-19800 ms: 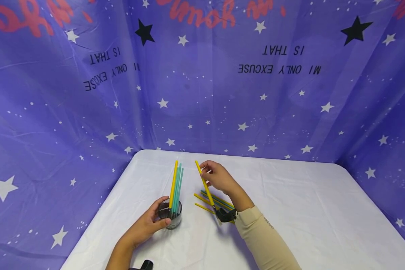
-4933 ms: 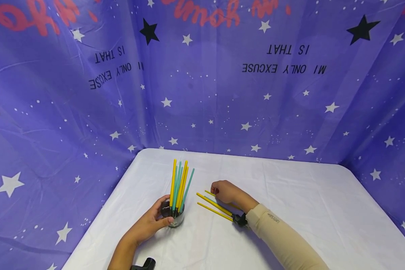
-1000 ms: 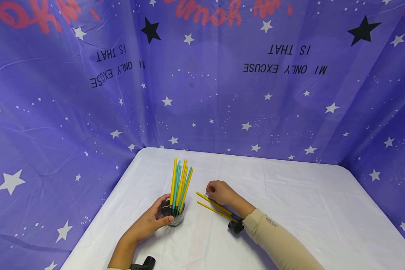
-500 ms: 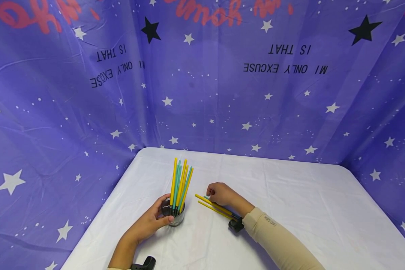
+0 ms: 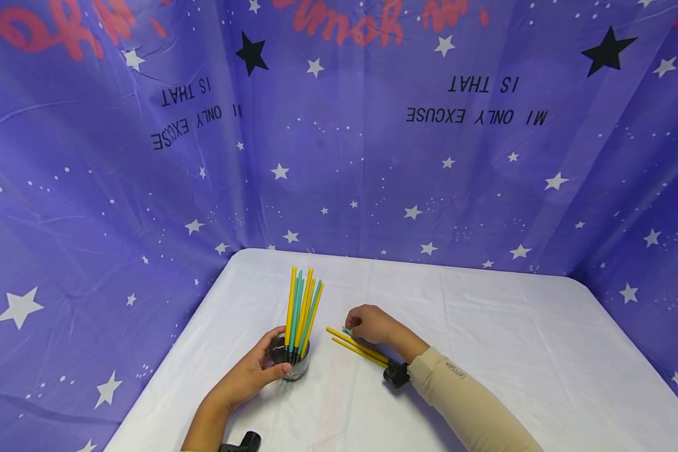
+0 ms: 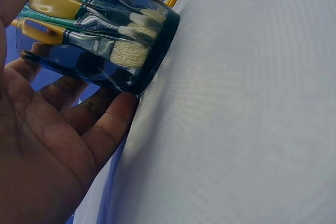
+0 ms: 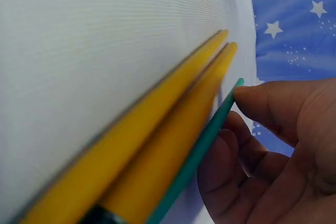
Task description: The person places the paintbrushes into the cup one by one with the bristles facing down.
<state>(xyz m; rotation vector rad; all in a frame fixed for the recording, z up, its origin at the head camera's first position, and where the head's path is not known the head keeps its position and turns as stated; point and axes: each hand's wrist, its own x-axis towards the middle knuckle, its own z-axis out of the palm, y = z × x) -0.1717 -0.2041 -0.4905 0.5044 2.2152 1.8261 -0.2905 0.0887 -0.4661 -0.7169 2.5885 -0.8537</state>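
My left hand (image 5: 250, 371) holds a dark see-through glass (image 6: 100, 74), fingers around one side and thumb across the front. Several yellow and teal paintbrushes (image 5: 301, 314) stand in the glass, bristles down, as the left wrist view shows. To the right, my right hand (image 5: 373, 324) pinches a teal paintbrush (image 7: 210, 129) near the tip of its handle, thumb on one side and curled fingers on the other. Beside it, two yellow paintbrushes (image 7: 142, 124) lie on the cloth. Their bristle ends are hidden under the right wrist in the head view.
A white cloth (image 5: 486, 351) covers the table. Purple curtains (image 5: 328, 157) with stars and lettering hang behind it and at both sides. A black wrist device (image 5: 397, 375) sits on the right wrist, low over the brushes; another (image 5: 243, 442) is on the left.
Since the oldest frame, more brushes have come to stand in the glass and fewer lie on the table. In the last second, the teal handle's tip has come into view at my right fingertips.
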